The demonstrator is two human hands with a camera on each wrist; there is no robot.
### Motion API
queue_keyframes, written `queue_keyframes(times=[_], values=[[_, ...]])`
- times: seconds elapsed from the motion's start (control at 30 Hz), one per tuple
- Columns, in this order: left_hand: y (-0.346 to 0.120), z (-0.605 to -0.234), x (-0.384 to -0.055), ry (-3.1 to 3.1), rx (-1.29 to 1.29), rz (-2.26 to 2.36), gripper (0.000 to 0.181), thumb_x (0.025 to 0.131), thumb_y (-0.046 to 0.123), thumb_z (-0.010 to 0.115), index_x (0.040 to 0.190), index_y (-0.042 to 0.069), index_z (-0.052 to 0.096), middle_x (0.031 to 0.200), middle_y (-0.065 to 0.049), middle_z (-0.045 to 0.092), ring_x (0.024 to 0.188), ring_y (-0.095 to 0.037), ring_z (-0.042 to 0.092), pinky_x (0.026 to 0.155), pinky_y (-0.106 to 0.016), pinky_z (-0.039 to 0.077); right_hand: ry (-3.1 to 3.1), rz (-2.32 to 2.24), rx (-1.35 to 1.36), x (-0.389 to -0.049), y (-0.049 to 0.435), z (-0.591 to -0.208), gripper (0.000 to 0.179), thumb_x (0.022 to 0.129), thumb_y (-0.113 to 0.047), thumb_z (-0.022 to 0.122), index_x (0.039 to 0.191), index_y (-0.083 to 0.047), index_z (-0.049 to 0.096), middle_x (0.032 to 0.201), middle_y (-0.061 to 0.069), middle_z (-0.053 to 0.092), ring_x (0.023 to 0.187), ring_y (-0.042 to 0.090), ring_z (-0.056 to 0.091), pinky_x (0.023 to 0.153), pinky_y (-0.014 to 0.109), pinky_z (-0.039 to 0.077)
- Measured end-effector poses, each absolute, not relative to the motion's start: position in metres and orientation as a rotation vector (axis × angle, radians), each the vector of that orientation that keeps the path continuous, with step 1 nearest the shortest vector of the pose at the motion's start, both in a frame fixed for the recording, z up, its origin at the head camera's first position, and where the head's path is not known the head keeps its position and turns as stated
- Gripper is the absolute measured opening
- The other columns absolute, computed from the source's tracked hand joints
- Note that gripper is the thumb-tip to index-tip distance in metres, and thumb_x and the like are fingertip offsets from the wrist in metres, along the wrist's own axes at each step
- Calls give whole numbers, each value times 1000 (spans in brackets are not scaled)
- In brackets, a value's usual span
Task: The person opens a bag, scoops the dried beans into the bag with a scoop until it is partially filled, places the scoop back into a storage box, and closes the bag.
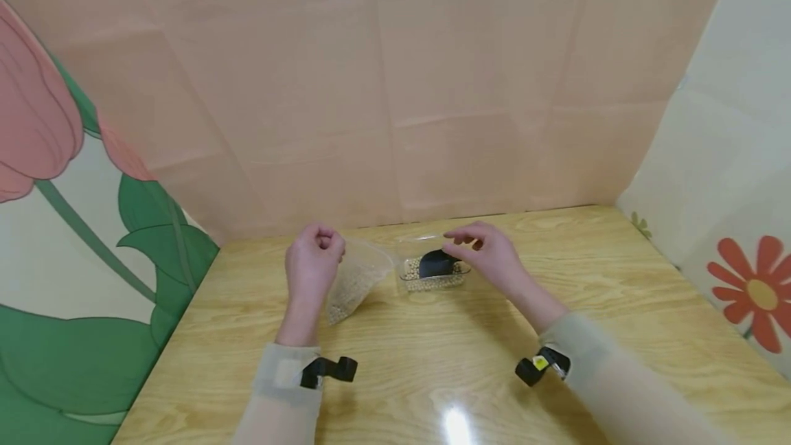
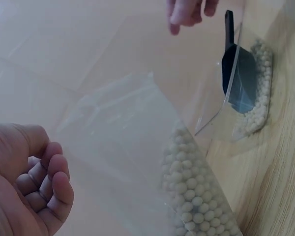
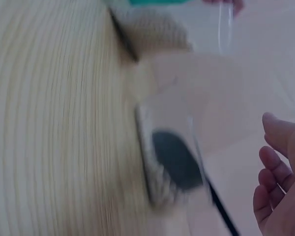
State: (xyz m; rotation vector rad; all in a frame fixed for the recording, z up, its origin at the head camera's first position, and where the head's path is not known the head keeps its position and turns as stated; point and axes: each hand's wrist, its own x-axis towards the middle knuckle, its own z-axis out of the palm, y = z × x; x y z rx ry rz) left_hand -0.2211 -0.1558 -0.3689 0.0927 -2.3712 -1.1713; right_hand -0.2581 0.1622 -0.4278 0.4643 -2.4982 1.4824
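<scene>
My left hand [image 1: 312, 263] pinches the top edge of a clear plastic bag [image 1: 355, 283], its fingers curled in. Round cream-coloured beads [image 2: 196, 196] fill the bag's lower part. To the right stands a clear plastic box [image 1: 403, 277] with more such beads in it. A black scoop [image 1: 437, 264] lies in the box, its blade on the beads and its handle [image 2: 229, 27] sticking up past the rim. Beside that handle is my right hand [image 1: 491, 256], fingers loosely bent with a gap between thumb and fingertips. In the right wrist view, it is apart from the scoop.
Bag and box stand side by side on a wood-grain table [image 1: 395, 362], near its back edge. A pink sheet [image 1: 383, 88] rises behind it. Flower-patterned panels border the left and right sides. Both wrists carry small black camera mounts.
</scene>
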Motion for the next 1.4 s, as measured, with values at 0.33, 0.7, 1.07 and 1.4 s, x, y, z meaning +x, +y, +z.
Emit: queue_keyframes(times=[0.33, 0.7, 1.07, 1.4], values=[[-152, -369, -222, -2281, 172, -1268, 8, 91, 6, 69, 87, 13, 70, 74, -1, 77, 65, -17, 71, 59, -28, 49, -2390, 1790, 587, -231, 104, -414, 28, 100, -20, 85, 126, -12, 83, 95, 4, 74, 80, 20, 62, 66, 28, 50], [-144, -372, -223, -2270, 188, -1314, 9, 91, 5, 70, 88, 13, 70, 75, -1, 77, 65, -16, 72, 59, -26, 50, -2376, 1897, 620, -229, 63, -419, 33, 100, -21, 84, 131, -9, 80, 91, 3, 72, 75, 19, 59, 62, 28, 47], [-143, -371, -222, -2266, 178, -1341, 8, 93, 4, 70, 89, 10, 70, 74, -3, 76, 62, -12, 68, 56, -24, 49, -2403, 1842, 579, -226, 49, -418, 23, 101, -22, 84, 122, -13, 84, 93, 1, 74, 79, 18, 62, 65, 28, 48], [-142, -374, -222, -2252, 166, -1373, 8, 93, 4, 71, 89, 10, 71, 73, -2, 76, 61, -10, 67, 57, -22, 48, -2365, 1789, 509, -225, 40, -420, 6, 97, -21, 88, 103, -19, 86, 99, -5, 78, 86, 14, 70, 71, 30, 56]])
